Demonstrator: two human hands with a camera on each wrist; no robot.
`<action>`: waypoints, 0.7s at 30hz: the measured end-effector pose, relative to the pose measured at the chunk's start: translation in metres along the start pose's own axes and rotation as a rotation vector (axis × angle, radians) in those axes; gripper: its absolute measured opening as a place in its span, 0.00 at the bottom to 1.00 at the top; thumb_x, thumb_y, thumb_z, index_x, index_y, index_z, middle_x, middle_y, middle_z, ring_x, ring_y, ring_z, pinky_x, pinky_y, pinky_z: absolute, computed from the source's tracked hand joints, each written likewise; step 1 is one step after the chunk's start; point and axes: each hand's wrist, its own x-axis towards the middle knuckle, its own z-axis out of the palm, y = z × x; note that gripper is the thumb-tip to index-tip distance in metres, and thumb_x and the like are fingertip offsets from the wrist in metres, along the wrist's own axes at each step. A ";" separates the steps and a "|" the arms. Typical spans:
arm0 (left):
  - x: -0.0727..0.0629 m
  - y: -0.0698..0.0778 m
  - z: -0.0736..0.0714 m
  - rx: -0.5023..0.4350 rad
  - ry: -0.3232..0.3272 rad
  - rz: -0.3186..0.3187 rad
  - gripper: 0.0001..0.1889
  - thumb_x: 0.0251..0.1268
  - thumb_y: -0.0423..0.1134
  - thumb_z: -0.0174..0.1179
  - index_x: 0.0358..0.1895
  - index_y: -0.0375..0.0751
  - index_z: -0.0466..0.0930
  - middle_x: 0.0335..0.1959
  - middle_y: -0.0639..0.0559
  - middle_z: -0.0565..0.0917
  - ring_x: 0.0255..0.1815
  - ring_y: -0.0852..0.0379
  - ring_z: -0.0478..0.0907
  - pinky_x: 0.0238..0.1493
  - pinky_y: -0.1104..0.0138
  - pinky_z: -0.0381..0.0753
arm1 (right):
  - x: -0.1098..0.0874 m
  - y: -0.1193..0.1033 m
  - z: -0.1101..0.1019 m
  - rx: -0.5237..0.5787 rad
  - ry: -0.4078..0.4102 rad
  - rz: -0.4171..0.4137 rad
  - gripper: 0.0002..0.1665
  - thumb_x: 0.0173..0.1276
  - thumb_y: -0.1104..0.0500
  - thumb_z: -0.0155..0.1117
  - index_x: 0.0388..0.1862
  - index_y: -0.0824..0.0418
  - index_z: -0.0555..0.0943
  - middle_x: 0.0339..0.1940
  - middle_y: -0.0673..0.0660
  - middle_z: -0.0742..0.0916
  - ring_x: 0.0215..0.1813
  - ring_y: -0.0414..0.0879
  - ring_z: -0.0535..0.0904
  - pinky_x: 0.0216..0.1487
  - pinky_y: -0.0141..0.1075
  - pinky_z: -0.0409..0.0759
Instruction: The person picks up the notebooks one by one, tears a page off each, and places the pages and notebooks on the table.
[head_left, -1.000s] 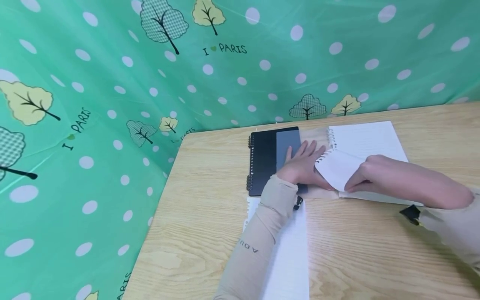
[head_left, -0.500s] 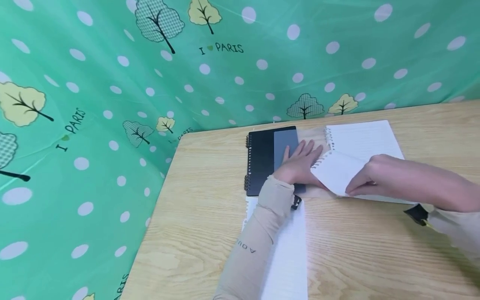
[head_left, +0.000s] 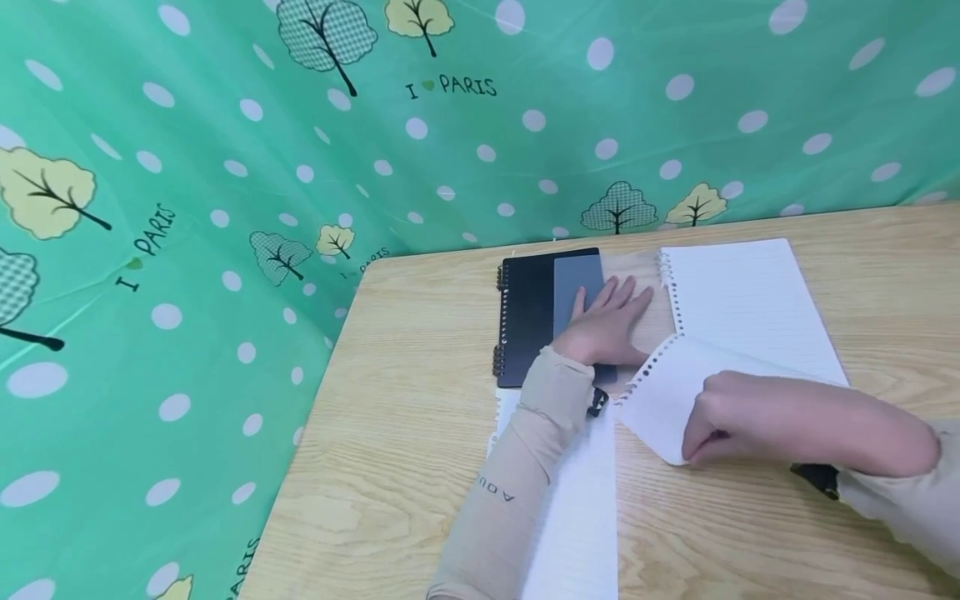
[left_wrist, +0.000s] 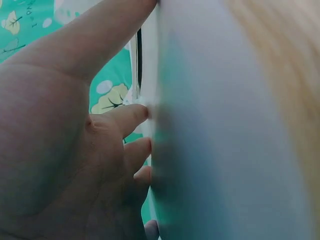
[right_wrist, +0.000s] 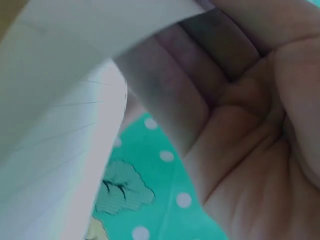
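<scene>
A loose-leaf notebook lies spread on the table, its black cover [head_left: 527,325] with a grey panel [head_left: 573,287] on the left. Its lined paper [head_left: 757,292] with a punched left edge lies on the right. My left hand [head_left: 603,332], fingers spread, rests on the grey panel and the translucent sheet [head_left: 654,310] beside it. My right hand [head_left: 750,417] pinches the near corner of a punched white sheet [head_left: 660,400], which bends toward me over the table. In the right wrist view the sheet [right_wrist: 95,30] curves past my curled fingers [right_wrist: 165,75].
Another lined, punched sheet [head_left: 577,517] lies on the wooden table [head_left: 390,417] below the cover, partly under my left sleeve [head_left: 502,475]. A green polka-dot curtain [head_left: 465,192] hangs behind and to the left of the table.
My right hand has moved toward me, drawing the sheet's near corner down past the notebook's near edge. The sheet's punched edge has come away from the near rings. My left hand stays in place.
</scene>
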 end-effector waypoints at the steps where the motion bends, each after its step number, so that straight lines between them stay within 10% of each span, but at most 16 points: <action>1: 0.000 0.000 0.000 0.001 -0.002 0.000 0.53 0.59 0.72 0.57 0.80 0.65 0.35 0.82 0.62 0.34 0.82 0.60 0.26 0.80 0.51 0.29 | 0.000 -0.002 0.004 -0.013 0.010 -0.025 0.12 0.62 0.60 0.73 0.23 0.43 0.85 0.21 0.30 0.80 0.26 0.17 0.62 0.24 0.14 0.67; 21: -0.001 -0.001 0.000 -0.016 0.002 0.013 0.57 0.54 0.75 0.59 0.81 0.64 0.34 0.82 0.61 0.34 0.82 0.60 0.26 0.80 0.50 0.28 | 0.011 -0.024 0.023 -0.127 0.082 -0.260 0.17 0.62 0.60 0.72 0.20 0.44 0.75 0.18 0.31 0.67 0.28 0.18 0.52 0.29 0.08 0.56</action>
